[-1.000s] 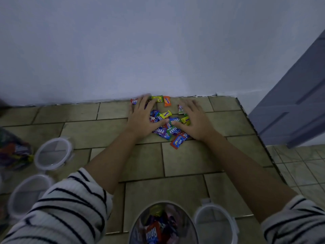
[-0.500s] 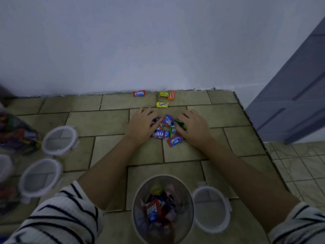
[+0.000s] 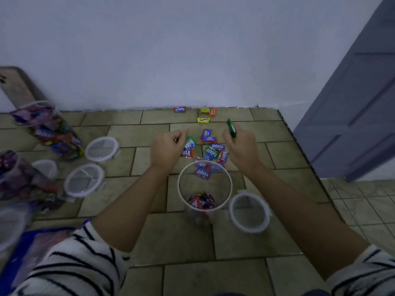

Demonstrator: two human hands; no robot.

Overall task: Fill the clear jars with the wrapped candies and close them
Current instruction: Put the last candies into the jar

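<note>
Your right hand (image 3: 241,146) pinches a green candy (image 3: 231,128), your left hand (image 3: 168,149) curls its fingers (image 3: 181,136) round I cannot tell what, both over the candy pile (image 3: 211,152) just behind the open jar (image 3: 231,184), handy for dropping in.

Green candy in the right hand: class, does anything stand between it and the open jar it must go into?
Nothing visible does. The right hand pinches the green candy beyond the jar, whose mouth is open. A lid lies to its right, and loose candies lie flat on the tiles between.
</note>
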